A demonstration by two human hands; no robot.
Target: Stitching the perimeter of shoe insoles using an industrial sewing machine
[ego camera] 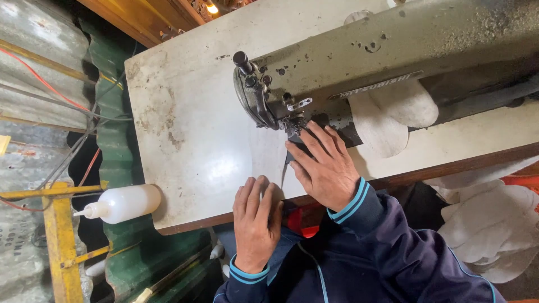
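Observation:
My right hand (pixel 324 168) lies palm down on the sewing table (pixel 185 112). Its fingertips press a small dark fabric piece (pixel 293 139) right at the presser foot (pixel 294 123) of the old grey-green sewing machine (pixel 393 50). My left hand (pixel 256 220) rests flat at the table's front edge, just left of and below the right hand. Its fingers are extended on a pale sheet whose edge (pixel 282 177) runs between the two hands. Both wrists wear dark blue sleeves with light blue cuffs.
White cut fabric pieces (pixel 387 118) lie under the machine arm. A heap of similar white pieces (pixel 494 230) sits low at the right. A white squeeze bottle (pixel 120 203) hangs off the table's left edge, near a yellow metal frame (pixel 56 235), cables and green corrugated sheeting (pixel 112 84).

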